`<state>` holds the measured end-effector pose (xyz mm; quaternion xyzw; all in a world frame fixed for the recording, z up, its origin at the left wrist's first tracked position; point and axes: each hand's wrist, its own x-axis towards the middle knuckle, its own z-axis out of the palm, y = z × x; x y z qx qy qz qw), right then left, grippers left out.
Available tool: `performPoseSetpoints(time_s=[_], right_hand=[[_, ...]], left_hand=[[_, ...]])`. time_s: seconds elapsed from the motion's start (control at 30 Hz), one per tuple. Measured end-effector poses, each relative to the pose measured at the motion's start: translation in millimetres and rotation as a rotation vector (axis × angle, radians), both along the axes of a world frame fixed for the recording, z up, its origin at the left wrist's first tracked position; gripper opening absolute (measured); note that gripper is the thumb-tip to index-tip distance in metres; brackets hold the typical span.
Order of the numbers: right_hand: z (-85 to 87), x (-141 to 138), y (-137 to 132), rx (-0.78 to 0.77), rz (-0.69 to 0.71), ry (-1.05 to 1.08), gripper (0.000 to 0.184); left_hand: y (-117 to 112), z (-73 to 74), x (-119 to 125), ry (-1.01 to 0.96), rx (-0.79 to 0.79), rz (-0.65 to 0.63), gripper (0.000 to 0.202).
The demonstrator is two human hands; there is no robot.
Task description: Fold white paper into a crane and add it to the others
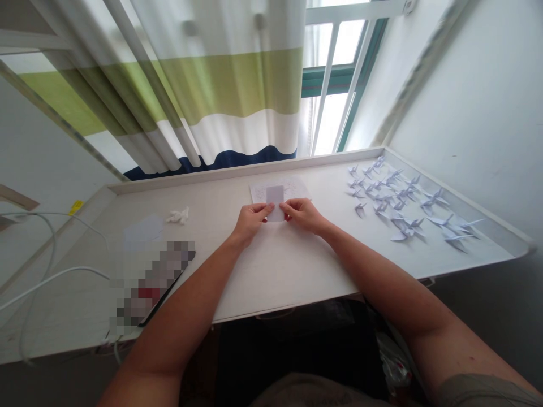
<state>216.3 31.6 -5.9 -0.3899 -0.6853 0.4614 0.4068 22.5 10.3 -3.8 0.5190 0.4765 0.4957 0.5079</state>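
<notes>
A small rectangle of white folded paper (275,199) is held up between my two hands over the middle of the table. The thumb and fingers of my left hand (252,219) pinch its left edge. On its right edge, my right hand (302,213) grips in the same way. Behind the folded paper, a larger white sheet (258,191) with faint markings lies on the tabletop, partly covered by the paper and my hands. Many folded paper cranes (394,192) stand in a group to the right.
At the left lie a tablet-like device (165,282) with a blurred screen, white sheets (142,230) and a crumpled tissue (178,216). White cables (55,277) loop over the left side. A raised rim (254,164) borders the white table (271,271) below the curtain (229,85).
</notes>
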Motion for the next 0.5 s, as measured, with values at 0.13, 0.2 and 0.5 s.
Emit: performPoseSetpoints(time_s=[0.13,0.2,0.5], right_hand=[[1.2,-1.5,-0.7,0.083,-0.019,-0.049,0.049],[-1.1,-2.9,0.0,0.091,-0.032,-0.048,0.048],[-3.4,-2.1,-0.9,0.092,0.025,-0.157,0.052]], left_hand=[[2.7,-1.6,-0.9,-0.037,-0.019,-0.014,0.053],[3.0,-1.3,-1.1,-0.058,-0.032,-0.034,0.052],[2.5,1.4,-0.3,-0.165,-0.113,-0.012,0.053]])
